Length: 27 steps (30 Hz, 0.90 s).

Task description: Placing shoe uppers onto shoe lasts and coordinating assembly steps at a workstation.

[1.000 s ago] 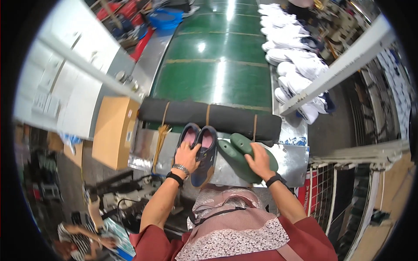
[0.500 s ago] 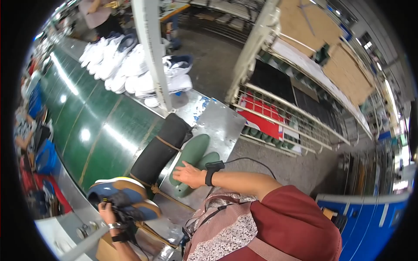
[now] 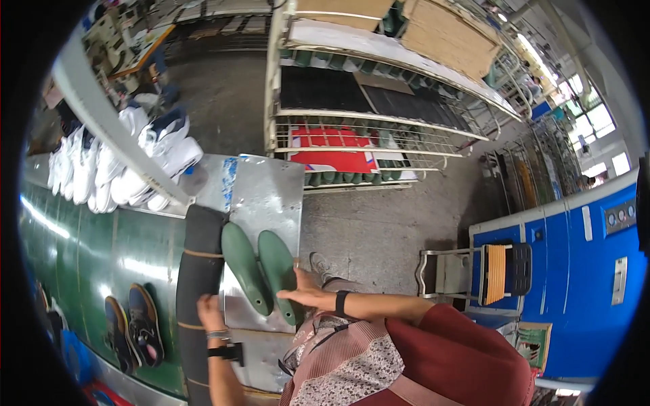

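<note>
Two green shoe lasts point(image 3: 244, 267) lie side by side on a metal ledge, toes pointing away from me. My right hand point(image 3: 308, 291) is at the heel end of the right-hand last point(image 3: 274, 260), its thumb across the last and its fingers along the outer side. My left hand point(image 3: 211, 314) is over the edge of a long black roll point(image 3: 199, 271) tied with cord; it holds nothing, and its fingers are loosely bent. Beyond the roll, a pair of blue and brown shoes point(image 3: 144, 325) rests on the green conveyor belt point(image 3: 74, 260).
White shoes point(image 3: 101, 169) are heaped at the far left behind a slanting white post point(image 3: 112, 118). A wire rack point(image 3: 379, 122) with boards and more green lasts stands ahead. To the right are a folding chair point(image 3: 467, 274) and a blue cabinet point(image 3: 575, 271).
My left hand has let go of the blue and brown shoes, which now sit on the belt. My right hand has shifted to the right-hand last. The view has turned right.
</note>
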Motion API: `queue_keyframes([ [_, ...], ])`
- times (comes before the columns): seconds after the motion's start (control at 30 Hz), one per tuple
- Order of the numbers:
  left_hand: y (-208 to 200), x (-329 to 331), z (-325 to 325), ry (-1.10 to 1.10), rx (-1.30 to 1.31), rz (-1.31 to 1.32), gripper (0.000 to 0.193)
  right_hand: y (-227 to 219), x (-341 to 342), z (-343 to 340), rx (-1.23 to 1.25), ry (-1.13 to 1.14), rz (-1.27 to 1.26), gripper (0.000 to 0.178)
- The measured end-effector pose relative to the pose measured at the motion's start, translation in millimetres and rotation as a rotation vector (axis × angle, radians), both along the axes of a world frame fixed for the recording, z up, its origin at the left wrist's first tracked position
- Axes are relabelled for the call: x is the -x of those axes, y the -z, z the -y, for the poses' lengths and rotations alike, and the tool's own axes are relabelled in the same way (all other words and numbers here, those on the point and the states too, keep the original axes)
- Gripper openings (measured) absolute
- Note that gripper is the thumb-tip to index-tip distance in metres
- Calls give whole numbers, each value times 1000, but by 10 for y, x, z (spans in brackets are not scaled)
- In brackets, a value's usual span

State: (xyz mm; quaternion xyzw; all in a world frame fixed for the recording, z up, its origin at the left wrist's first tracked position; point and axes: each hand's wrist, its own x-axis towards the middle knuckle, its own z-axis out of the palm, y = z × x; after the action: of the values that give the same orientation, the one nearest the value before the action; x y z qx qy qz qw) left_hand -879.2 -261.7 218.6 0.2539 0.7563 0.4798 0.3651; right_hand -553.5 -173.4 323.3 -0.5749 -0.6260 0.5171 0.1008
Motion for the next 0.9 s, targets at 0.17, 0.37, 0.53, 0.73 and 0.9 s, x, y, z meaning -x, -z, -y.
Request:
queue_keyframes([
  [0.17, 67, -1299, -357, 2, -10, 259, 39, 232, 42, 144, 177, 38, 113, 139],
  [0.37, -495, -1864, -345, 19, -104, 729, 57, 186, -743, -76, 293, 78, -291, 132],
  [0.53, -951, -3005, -845, 101, -32, 698, 69, -11, -1834, -393, 544, 219, -715, 121],
  [0.73, -1089, -5109, -1918, 333, 30, 603, 77, 175, -3962, -996, 649, 300, -887, 109],
  [0.9, -584, -6751, -2891, 868, 176, 386, 88, 689, -5688, -1014, 485, 774, -682, 103],
])
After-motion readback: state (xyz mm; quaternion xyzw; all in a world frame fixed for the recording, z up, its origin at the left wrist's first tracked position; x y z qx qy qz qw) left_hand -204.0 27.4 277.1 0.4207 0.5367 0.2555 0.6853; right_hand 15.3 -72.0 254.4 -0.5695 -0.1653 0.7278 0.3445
